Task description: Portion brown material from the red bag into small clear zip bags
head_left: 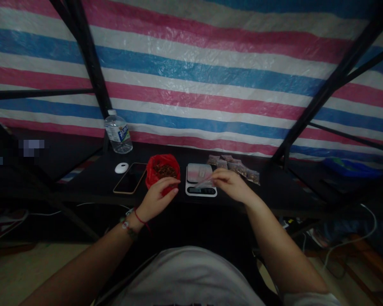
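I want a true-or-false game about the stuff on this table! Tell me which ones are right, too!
1. The right hand holds a small clear bag at the scale. True.
2. The phone is inside the red bag. False: the phone lies on the table, left of the red bag.
3. The left hand is by the red bag. True.
4. The bottle stands right of the scale. False: the bottle stands to its left.
5. A white round thing lies beside the phone. True.
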`<state>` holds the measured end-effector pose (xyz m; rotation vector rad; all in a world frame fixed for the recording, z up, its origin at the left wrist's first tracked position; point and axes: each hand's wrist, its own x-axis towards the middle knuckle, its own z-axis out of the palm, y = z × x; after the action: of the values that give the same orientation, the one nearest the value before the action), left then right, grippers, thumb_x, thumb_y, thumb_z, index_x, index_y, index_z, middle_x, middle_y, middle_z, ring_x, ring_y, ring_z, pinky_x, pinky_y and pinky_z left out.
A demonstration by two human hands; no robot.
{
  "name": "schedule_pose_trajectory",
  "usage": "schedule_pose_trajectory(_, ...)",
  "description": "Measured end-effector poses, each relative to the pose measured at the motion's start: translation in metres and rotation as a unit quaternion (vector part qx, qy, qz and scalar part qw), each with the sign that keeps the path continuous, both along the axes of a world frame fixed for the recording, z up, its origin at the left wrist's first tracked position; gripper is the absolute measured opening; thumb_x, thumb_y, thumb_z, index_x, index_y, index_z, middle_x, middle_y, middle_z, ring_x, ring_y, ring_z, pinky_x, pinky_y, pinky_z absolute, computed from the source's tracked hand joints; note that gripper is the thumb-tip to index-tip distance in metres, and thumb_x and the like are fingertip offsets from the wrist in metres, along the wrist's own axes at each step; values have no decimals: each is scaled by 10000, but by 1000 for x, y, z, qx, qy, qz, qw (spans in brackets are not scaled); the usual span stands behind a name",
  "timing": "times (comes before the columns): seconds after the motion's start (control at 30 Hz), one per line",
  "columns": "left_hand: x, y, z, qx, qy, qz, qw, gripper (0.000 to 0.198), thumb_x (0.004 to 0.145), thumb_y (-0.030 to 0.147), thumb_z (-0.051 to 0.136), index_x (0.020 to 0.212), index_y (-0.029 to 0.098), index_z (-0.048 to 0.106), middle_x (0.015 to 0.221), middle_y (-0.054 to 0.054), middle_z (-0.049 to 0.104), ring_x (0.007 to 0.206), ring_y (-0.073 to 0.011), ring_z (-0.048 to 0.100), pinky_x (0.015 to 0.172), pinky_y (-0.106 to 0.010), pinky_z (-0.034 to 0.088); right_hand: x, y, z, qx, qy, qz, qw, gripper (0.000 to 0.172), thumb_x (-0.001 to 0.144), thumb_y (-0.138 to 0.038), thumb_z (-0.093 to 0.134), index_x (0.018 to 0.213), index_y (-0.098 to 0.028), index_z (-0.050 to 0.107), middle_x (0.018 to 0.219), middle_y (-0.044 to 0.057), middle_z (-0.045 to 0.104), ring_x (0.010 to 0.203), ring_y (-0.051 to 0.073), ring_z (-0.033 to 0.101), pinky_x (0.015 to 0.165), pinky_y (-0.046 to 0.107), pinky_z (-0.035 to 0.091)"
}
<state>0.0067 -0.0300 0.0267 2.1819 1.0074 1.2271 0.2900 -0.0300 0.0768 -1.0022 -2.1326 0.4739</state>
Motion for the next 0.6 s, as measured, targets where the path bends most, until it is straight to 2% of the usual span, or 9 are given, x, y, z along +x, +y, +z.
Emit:
schedule_pose_trajectory(0.07, 5, -10, 4, -47, 0, -74, 996, 310, 830, 325, 575, 1088, 168, 644, 1037, -101, 681, 845, -177, 658, 773, -294, 529, -29, -7, 10, -49, -29, 99, 993, 272, 818, -116, 506, 938, -216, 730, 883, 35, 673, 831, 165, 623, 771, 290, 486)
schedule_pose_trajectory(0.13, 8, -17, 6, -87, 18, -118, 989, 253, 820, 325, 587, 977, 148, 674, 863, -72, 696, 706, -145, 646, 652, -243, 515, -50, -11, 13, -78, -29, 129, 988, 292, 812, -88, 494, 931, -208, 733, 884, 34, 682, 825, 153, 622, 761, 271, 484)
schedule_pose_trajectory(0.23, 9, -19, 9, -161, 20, -141, 977, 248, 844, 331, 543, 783, 130, 675, 659, -30, 659, 580, -109, 600, 562, -201, 465, -65, -8, 6, -126, -2, 115, 985, 290, 812, -83, 484, 923, -187, 730, 893, 37, 698, 793, 137, 626, 732, 249, 487)
schedule_pose_trajectory(0.37, 8, -15, 12, -255, -28, -165, 952, 287, 823, 369, 563, 718, 122, 666, 617, -20, 646, 533, -92, 570, 536, -193, 442, -64, -1, -9, -195, 37, 85, 976, 232, 824, -181, 535, 971, -177, 714, 874, 38, 712, 714, 134, 629, 644, 235, 486)
schedule_pose_trajectory(0.43, 9, -13, 13, -296, -42, -141, 944, 285, 797, 376, 593, 691, 121, 664, 605, -21, 643, 515, -89, 562, 501, -185, 414, -60, 1, -14, -162, 58, 41, 984, 214, 812, -223, 574, 969, -174, 712, 888, 47, 712, 735, 146, 634, 657, 247, 485)
schedule_pose_trajectory(0.5, 11, -11, 12, -332, -69, -99, 935, 270, 775, 376, 615, 698, 122, 665, 612, -25, 648, 506, -90, 565, 464, -178, 380, -57, -1, -15, -84, 88, -56, 991, 179, 795, -241, 607, 915, -167, 717, 873, 54, 711, 754, 156, 632, 680, 256, 478)
schedule_pose_trajectory(0.6, 14, -10, 8, -362, -131, -39, 922, 251, 737, 374, 645, 718, 124, 661, 653, -32, 660, 527, -99, 587, 448, -174, 362, -55, -9, -13, -17, 97, -195, 976, 158, 761, -301, 664, 717, -153, 699, 681, 34, 674, 626, 143, 592, 600, 242, 439)
